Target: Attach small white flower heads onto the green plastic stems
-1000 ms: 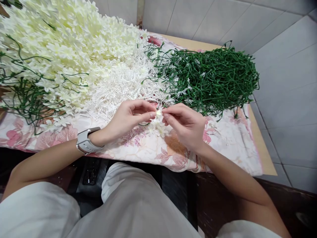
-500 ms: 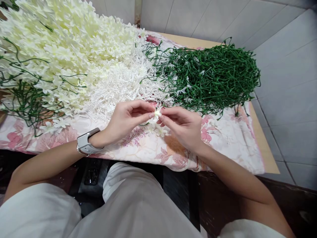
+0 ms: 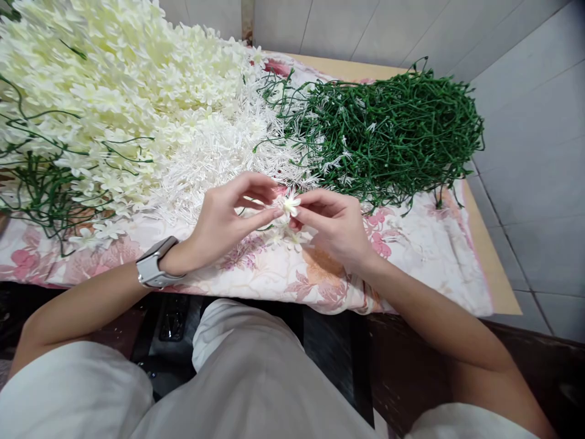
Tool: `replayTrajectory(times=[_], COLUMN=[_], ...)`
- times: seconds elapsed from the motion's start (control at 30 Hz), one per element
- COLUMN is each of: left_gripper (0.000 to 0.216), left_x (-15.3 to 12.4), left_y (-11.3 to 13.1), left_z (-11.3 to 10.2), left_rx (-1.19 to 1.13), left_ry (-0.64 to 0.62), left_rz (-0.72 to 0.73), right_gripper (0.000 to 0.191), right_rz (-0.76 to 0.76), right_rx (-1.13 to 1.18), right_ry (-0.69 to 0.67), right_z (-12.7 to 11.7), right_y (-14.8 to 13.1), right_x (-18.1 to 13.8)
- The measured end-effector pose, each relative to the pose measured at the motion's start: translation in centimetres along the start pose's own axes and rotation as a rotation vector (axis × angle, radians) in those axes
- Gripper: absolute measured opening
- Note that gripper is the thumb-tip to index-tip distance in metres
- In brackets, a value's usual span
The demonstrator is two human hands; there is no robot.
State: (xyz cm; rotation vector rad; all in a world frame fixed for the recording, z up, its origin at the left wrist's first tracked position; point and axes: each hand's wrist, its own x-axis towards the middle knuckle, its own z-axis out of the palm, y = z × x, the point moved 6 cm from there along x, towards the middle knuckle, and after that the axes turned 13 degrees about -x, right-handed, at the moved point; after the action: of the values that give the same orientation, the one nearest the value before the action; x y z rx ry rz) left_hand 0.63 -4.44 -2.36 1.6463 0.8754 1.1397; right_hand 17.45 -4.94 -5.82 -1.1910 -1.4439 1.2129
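A small white artificial flower (image 3: 289,206) with a pale yellow centre is held up between my two hands, above the cloth. My right hand (image 3: 336,222) pinches it from the right between thumb and fingers. From the left, my left hand (image 3: 237,210) has its thumb tip at the petals, its forefinger curved a little above; its exact hold is partly hidden. Just beneath, more white flowers (image 3: 292,239) lie on the floral cloth (image 3: 256,277). Behind my hands spreads a heap of thin white stamen-like pieces (image 3: 214,155).
A large pile of cream-white artificial flowers (image 3: 114,79) fills the left side. Tangled green plastic stems (image 3: 397,134) are heaped at the right, with a smaller bunch of green stems (image 3: 39,189) at the far left. Tiled walls (image 3: 539,183) bound the table's back and right.
The flower now faces up more openly between my fingers. My left hand's forefinger has lifted slightly away from its thumb. The view has shifted a little.
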Motion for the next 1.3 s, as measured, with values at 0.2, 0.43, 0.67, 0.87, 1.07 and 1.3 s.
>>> replayTrajectory(times=[0.2,0.43,0.67,0.87,1.07,1.3], left_gripper=[0.011,0.014,0.017,0.019,0.018,0.018], left_x=[0.1,-0.9,-0.2,-0.3,-0.4,-0.4], left_y=[0.0,-1.7,0.6,0.5,0.6,0.3], left_z=[1.0,2.5,1.0,1.3,1.4,1.5], left_rx=[0.652,0.832,0.783,0.772,0.767,0.762], left_ry=[-0.356,-0.499,-0.285,-0.296,-0.309,-0.328], left_rz=[0.082,0.126,0.19,0.245,0.254,0.227], right_gripper=[0.017,0.016,0.006,0.012,0.013,0.013], right_rz=[0.055,0.066,-0.168,-0.499,-0.544,-0.589], right_rx=[0.116,0.092,-0.312,-0.686,-0.724,-0.781], right_ry=[0.015,-0.035,-0.009,-0.013,0.014,-0.035], right_z=[-1.0,-1.0,-1.3,-0.5,-0.5,0.0], right_y=[1.0,1.1,-1.4,-3.3,-3.2,-3.2], right_x=[1.1,1.3,0.6,-0.4,-0.5,-0.7])
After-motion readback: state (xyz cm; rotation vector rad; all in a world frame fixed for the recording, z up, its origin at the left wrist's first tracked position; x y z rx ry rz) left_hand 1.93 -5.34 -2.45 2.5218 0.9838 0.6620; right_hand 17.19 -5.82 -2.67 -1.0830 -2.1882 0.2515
